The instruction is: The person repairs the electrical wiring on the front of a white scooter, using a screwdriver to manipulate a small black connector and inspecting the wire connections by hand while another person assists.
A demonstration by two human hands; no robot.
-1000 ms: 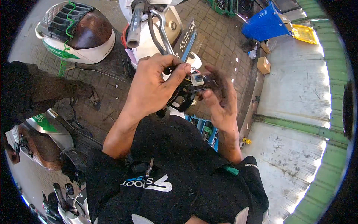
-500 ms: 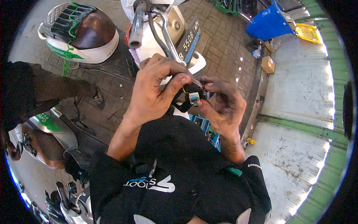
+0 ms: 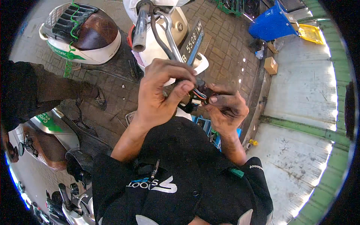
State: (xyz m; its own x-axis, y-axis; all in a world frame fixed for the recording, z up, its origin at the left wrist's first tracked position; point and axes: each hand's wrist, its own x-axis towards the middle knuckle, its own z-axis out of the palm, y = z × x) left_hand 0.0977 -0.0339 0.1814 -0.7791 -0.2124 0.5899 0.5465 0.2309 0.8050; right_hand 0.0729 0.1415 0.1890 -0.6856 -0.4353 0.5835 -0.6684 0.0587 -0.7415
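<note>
Both hands meet in front of my chest around a small black part (image 3: 205, 90) with thin coloured wires (image 3: 200, 94) and a pale connector (image 3: 196, 101). My left hand (image 3: 159, 93) is closed, its thumb and forefinger pinched at the wire end of the part. From the other side, my right hand (image 3: 227, 110) grips the part between bent fingers and thumb. Fingers partly hide the part, so its exact kind cannot be made out. Just beyond my hands stands a white scooter (image 3: 153, 48) with a bare handlebar tube (image 3: 140, 32) and cables.
At the left are a white-and-green scooter body (image 3: 80, 33) with a coiled green hose (image 3: 70, 48) over it, and another person's leg (image 3: 48, 88). A blue bin (image 3: 270, 22), cardboard box (image 3: 270, 66) and metal wall (image 3: 300, 93) are at right. Blue crates (image 3: 204, 123) show beneath my right arm.
The part has turned in my hands: the connector's blue-marked face is no longer visible and more of the wires show. My right thumb has moved up toward the wires.
</note>
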